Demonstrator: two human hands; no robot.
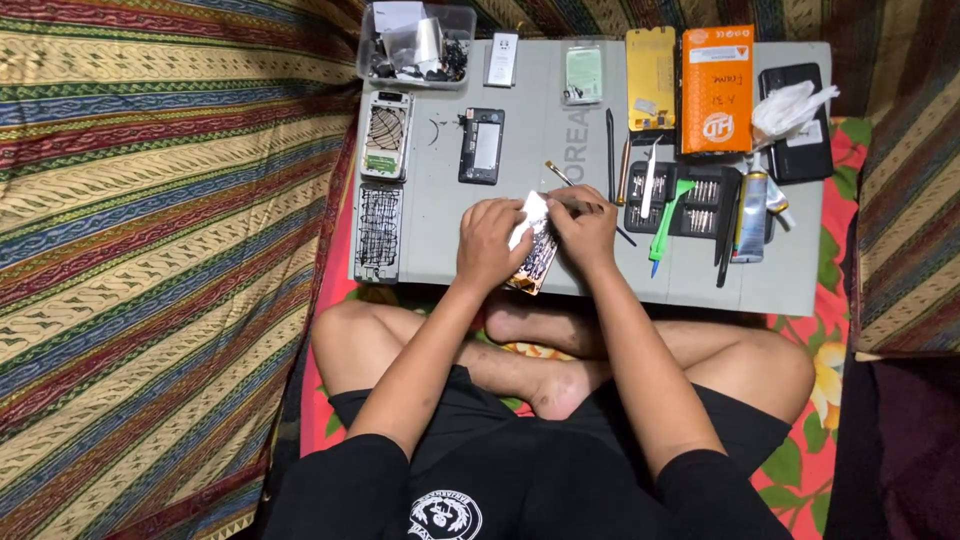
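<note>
Seen from above, cross-legged behind a low grey tabletop (560, 130) laid over striped cloth (160, 220).

Both hands meeting at the near edge, about mid-width. Left hand (490, 243) curled around an opened phone (535, 262), fingers closed on its left side and top. Right hand (585, 230) pressed against its right side, fingers folded shut around a thin dark tool (578, 203) whose tip lies over the phone's upper end.

Phone tilted, lower corner hanging just past the near edge above the crossed feet. Inner face up: coppery-orange and black patches, with a bright white strip showing between the two hands. Mostly hidden by the fingers; finer detail impossible to tell.

Along the left edge, two phone frames end to end: one (386, 133) with a brown coil pattern, one (378, 230) scribbled with black glue lines. Beside them, toward the middle, a black frame (481, 146) with a pale centre. At the far left corner, a clear tub (416, 44) of small parts. Along the far edge, a small white box (501, 59), a green packet (583, 73), a yellow screen panel (651, 78) and an orange box (716, 90). At the far right corner, a black phone (800, 125) under a white wad (790, 108). Right of the hands, a bit set (680, 198), a green pry tool (668, 222), tweezers (650, 175) and a glue tube (750, 215).
</note>
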